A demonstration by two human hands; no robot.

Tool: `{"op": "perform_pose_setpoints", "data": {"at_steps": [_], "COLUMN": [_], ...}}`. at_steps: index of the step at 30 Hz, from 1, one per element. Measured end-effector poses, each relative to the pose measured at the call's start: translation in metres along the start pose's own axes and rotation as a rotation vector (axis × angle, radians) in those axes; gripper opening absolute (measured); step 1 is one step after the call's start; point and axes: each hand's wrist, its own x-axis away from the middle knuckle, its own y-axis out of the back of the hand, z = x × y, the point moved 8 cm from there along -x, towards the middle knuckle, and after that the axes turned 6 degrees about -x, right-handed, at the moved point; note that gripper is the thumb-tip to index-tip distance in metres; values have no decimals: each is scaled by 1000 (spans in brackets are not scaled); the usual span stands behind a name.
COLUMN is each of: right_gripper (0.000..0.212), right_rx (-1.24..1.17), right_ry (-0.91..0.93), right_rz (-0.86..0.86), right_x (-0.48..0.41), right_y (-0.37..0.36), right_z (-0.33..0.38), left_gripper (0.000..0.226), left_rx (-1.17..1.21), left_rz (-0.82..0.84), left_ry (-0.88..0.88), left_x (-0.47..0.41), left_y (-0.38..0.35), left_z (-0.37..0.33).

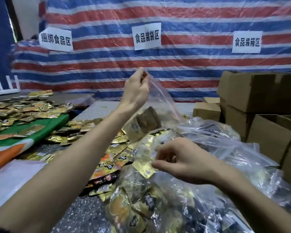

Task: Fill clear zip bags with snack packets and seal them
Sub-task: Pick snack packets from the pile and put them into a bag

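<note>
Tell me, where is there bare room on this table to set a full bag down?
Two bare patches: the speckled tabletop between the left forearm and the filled bags, and the pale strip beyond the loose packets, before the cardboard boxes. The middle and right are crowded with packets and bags.

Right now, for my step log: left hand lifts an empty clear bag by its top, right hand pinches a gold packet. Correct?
Not empty: the head view shows packets inside the bag the left hand lifts. The right hand does pinch a gold packet.
</note>
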Motion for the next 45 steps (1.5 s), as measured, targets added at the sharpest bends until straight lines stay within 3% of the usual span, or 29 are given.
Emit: {"op": "perform_pose_setpoints", "data": {"at_steps": [3,7,10,14,19,24,28,31,33,35,38,42,45], "right_gripper": [27,24,26,27,23,18,14,10,10,13,9,8,8], "right_rx": [-13,14,80,102,73,-39,-122,-154,-179,-203,-225,-225,-205], "right_ry": [-30,-65,-91,-98,-50,15,80,112,121,125,132,128,137], "right_rz": [-21,12,56,75,53,-17,-87,-111,-98,-81,-67,-72,-58], "right_x": [1,0,-1,-4,-15,-35,-48,-54,-55,-55,-55,-57,-56], "right_y": [3,-3,-11,-13,-19,-26,-32,-40,-47,-54,-60,-64,-66], "right_z": [-7,-16,-22,-25,-17,0,16,25,29,32,34,34,35], "left_gripper": [17,19,41,51,18,6,11,37,39,28,25,51,47], "left_rx": [-49,-185,-280,10,34,-143,-533,-1049,-1169,-1160,-1065,-944,-855], "left_rz": [256,813,944,762,388,218,68,202,328,312,72,74,-25], "left_ry": [4,-47,-78,61,47,206,441,720,894,911,869,886,825], "left_x": [-7,44,64,48,65,140,194,239,267,280,279,273,259], "left_y": [-82,-190,-208,-164,-50,60,150,203,220,229,246,254,261], "left_z": [-10,-4,0,-3,27,96,162,216,243,251,243,245,230]}}
